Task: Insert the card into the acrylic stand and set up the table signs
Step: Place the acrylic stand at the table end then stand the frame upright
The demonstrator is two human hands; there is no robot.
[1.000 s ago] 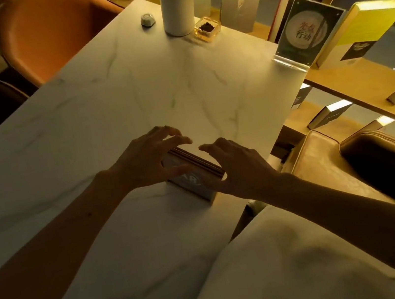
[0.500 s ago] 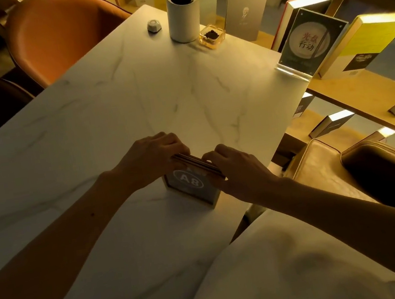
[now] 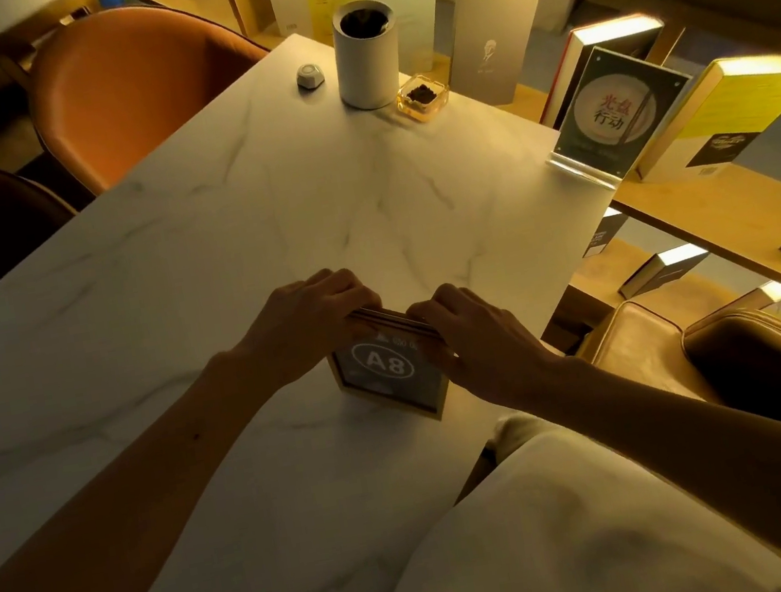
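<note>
Both hands are pinching the top edge of the A8 sign point(image 3: 387, 370), left hand point(image 3: 304, 327) on the left corner and right hand point(image 3: 474, 338) on the right, fingers curled closed over the rim. Can't really tell whether it's the card or the frame edge they're gripping, it's too dim up there. The sign is standing upright near the front-right part of the desk point(image 3: 224, 230), its A8 face pointing toward the camera.

The desk is taking up most of the view, white marble look with grey veins. An orange chair point(image 3: 131, 91) is sitting at its far left side and a tan armchair point(image 3: 694, 350) is sitting off the right edge.

An acrylic stand point(image 3: 616, 116) with a dark card showing a plate is leaning at the far right corner. A white cylinder point(image 3: 364, 62) is standing at the far end, with a little glass dish point(image 3: 422, 97) just beside it on the right and a small white puck point(image 3: 310, 75) to its left.
</note>
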